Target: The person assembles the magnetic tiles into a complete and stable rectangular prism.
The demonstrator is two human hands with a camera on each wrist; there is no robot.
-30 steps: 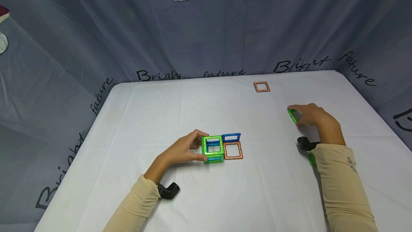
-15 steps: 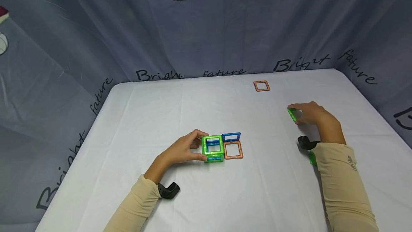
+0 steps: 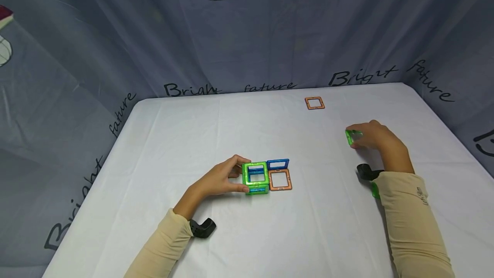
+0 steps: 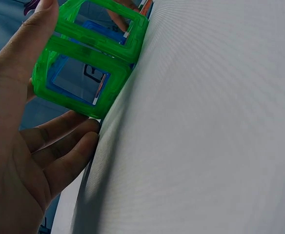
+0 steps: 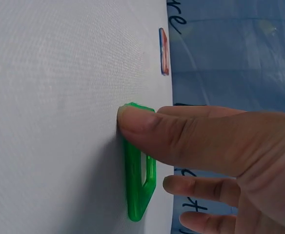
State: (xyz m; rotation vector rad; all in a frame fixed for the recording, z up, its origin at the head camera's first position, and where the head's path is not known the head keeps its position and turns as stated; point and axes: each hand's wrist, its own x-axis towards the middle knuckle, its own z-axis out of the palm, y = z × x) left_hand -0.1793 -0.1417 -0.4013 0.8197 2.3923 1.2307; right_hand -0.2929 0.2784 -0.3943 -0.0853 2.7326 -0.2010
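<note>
Between thumb and fingers, my left hand (image 3: 221, 179) grips the left side of a small box (image 3: 256, 186) built of green and blue magnetic tiles. In the left wrist view, the thumb lies on the box's green frame (image 4: 91, 51) and other fingers curl beneath. An orange square tile (image 3: 281, 188) lies flat against the box's right side, with a blue tile (image 3: 278, 160) standing along its far edge. Over to the right, my right hand (image 3: 372, 136) pinches a green magnetic tile (image 5: 132, 180), held on edge close over the white cloth. The thumb covers part of it.
Near the table's back edge lies another orange square tile (image 3: 316, 108). A green piece (image 3: 375, 190) shows partly beside the right sleeve. Both wrists carry a black camera mount (image 3: 202, 228). Grey printed curtains (image 3: 247, 46) rise behind the white-covered table (image 3: 193, 132).
The green tile in my right hand has turned a little, showing more of its upper edge, and that hand has risen slightly in view. My left hand and the box stay put.
</note>
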